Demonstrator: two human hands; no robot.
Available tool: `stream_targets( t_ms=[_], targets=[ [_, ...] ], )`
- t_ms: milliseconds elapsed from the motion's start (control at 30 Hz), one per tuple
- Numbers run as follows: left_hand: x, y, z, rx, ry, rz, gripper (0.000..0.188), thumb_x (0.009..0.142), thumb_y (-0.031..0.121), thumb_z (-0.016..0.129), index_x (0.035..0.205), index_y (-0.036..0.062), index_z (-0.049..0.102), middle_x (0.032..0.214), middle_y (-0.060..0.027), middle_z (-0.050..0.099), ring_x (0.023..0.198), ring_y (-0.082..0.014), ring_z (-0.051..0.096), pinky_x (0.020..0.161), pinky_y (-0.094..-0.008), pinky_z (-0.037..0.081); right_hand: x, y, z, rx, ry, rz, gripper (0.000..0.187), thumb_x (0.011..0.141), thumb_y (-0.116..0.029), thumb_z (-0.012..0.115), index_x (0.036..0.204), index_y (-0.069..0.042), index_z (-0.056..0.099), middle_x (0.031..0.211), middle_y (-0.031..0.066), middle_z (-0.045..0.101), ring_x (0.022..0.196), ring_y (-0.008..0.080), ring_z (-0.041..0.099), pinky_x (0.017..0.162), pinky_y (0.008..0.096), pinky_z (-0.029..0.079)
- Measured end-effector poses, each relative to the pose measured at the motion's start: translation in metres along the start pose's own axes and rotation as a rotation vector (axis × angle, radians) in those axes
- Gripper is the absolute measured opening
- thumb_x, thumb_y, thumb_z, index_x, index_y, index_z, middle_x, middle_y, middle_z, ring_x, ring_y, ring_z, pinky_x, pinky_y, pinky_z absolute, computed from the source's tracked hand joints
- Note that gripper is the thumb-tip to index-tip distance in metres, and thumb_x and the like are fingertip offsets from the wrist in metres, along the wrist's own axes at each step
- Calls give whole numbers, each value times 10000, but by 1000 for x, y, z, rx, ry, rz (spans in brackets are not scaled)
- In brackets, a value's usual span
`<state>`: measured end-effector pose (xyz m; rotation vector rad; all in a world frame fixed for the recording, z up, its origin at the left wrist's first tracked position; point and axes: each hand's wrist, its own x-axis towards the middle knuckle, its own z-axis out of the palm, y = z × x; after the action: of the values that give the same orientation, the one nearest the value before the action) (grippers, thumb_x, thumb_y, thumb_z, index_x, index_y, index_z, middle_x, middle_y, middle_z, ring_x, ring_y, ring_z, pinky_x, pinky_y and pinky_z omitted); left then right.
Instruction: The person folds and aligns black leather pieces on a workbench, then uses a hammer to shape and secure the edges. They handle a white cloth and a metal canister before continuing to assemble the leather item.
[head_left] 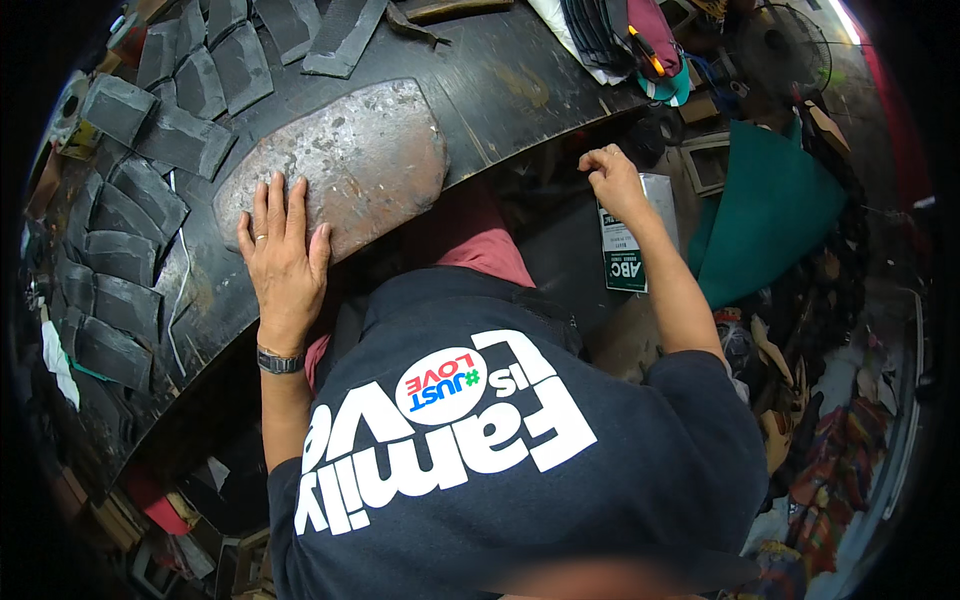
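My left hand [280, 250] lies flat with its fingers spread on a worn stone-like slab [375, 150], grey and brown with a rounded outline. The slab rests on the dark worktable near its edge. Beyond the table's edge on the right, my right hand [617, 183] is raised with its fingers curled into a pinch. Whatever may be between those fingertips is too small to make out. Just below that hand stands a rectangular tin [625, 268], green, white and black with a silvery top. Part of the tin is hidden behind my right wrist.
Several dark flat pieces with grey borders [185, 135] overlap along the table's left and far side. A pale cord [180, 290] lies beside them. At the far edge is a curved wooden-handled tool [455, 10]. A green sheet [765, 215] and a fan [782, 50] are at right.
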<state>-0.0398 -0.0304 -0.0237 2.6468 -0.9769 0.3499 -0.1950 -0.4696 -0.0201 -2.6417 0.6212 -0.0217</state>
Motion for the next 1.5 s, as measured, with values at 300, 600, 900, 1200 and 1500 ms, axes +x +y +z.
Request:
stream_targets(
  t_ms=[300, 600, 900, 1200, 1500],
  targets=[
    [-2, -5, -5, -58, 6, 51, 531, 985, 260, 515, 1490, 96, 494, 1598, -159, 395, 1492, -321, 342, 1209, -523, 191, -5, 19, 33, -75, -252, 24, 569, 872, -147, 651, 1413, -61, 498, 1199, 294, 648, 1141, 457, 616, 970, 502, 497],
    [-12, -38, -12, -981, 99, 42, 339, 929, 18, 604, 1255, 44, 695, 1340, -113, 661, 1300, -253, 568, 1130, -391, 368, -11, 6, 64, -320, -511, -63, 531, 946, -290, 678, 1360, -32, 469, 1201, 292, 646, 1141, 457, 619, 959, 507, 496],
    [-23, -17, -6, -1044, 265, -337, 176, 984, 135, 693, 1125, 55, 764, 817, 15, 685, 608, -19, 547, 518, -176, 425, 2, -71, 1, -263, -801, -415, 470, 933, -340, 694, 1334, -102, 638, 1155, 235, 684, 1088, 426, 646, 939, 477, 509],
    [-19, -15, -4, -725, 386, -119, 116, 905, 177, 756, 943, 68, 755, 894, -89, 747, 805, -252, 701, 749, -336, 537, 58, -223, 21, 701, -366, -770, 666, 934, -70, 687, 1546, -121, 426, 1000, 58, 635, 759, 72, 543, 711, 229, 488],
    [-18, -11, -6, -601, 394, -91, 112, 933, 173, 721, 943, 62, 736, 860, -94, 722, 794, -272, 677, 730, -358, 530, 109, -327, 115, 517, -20, -1183, 754, 895, -139, 736, 1561, -123, 384, 1414, 187, 559, 1225, 348, 565, 1036, 405, 467]
  ],
)
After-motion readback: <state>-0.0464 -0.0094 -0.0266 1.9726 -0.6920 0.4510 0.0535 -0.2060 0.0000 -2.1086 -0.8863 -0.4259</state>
